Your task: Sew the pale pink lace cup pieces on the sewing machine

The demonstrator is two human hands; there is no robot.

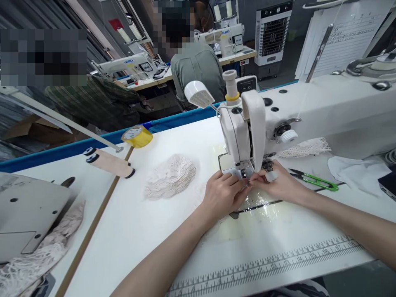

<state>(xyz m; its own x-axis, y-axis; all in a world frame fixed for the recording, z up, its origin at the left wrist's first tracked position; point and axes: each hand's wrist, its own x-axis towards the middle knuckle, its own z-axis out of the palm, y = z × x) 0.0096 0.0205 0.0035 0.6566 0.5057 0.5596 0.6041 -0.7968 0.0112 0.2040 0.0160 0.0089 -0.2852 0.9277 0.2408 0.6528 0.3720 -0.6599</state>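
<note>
My left hand point(224, 192) rests on the bed of a white sewing machine point(244, 132), fingers curled and thumb pointing at the presser foot point(243, 173). Coming in from the other side, my right hand point(278, 181) has its fingertips pinched together just right of the needle area. The fingertips of both hands nearly meet in front of the foot. Whatever they pinch is too small and covered to name. A stack of pale lace pieces point(171, 177) lies left of my left hand. Green-handled thread snips point(321, 181) lie right of my right wrist.
Yellow tape point(137, 137) and pinkish thread spools point(109, 163) stand at the left back. A lace strip point(306, 148) lies behind the snips, near white fabric point(359, 171). A printed ruler point(266, 268) runs along the front edge. Two people sit beyond the blue table edge point(185, 117).
</note>
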